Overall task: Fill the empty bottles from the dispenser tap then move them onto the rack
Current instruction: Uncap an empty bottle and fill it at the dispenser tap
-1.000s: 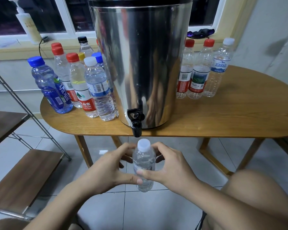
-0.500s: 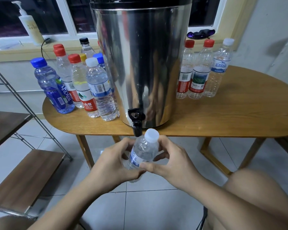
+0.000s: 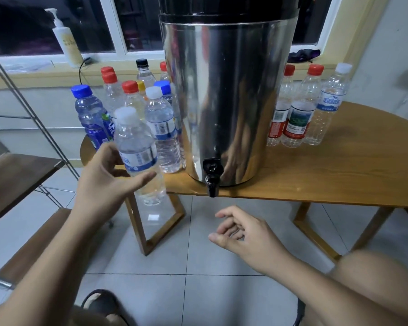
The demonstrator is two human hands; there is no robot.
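Observation:
My left hand point(image 3: 104, 175) holds a clear white-capped water bottle point(image 3: 138, 151) upright in the air, left of the dispenser and in front of the table's left end. Its thumb and fingers wrap the blue label. My right hand point(image 3: 243, 234) hangs free below the table edge, fingers loosely curled, holding nothing. The steel dispenser point(image 3: 226, 102) stands on the wooden table point(image 3: 339, 170), its black tap point(image 3: 212, 177) jutting over the front edge. Several capped bottles point(image 3: 160, 128) stand left of the dispenser. Three more bottles point(image 3: 299, 107) stand to its right.
A metal-framed rack with wooden shelves point(image 3: 17, 175) stands at the left, a lower shelf point(image 3: 33, 245) beneath it. A pump bottle point(image 3: 66, 41) sits on the windowsill behind. My knee point(image 3: 377, 283) is at the lower right, over a tiled floor.
The right hand has let go of the bottle and dropped lower. The left hand has carried the bottle up and to the left, away from under the tap.

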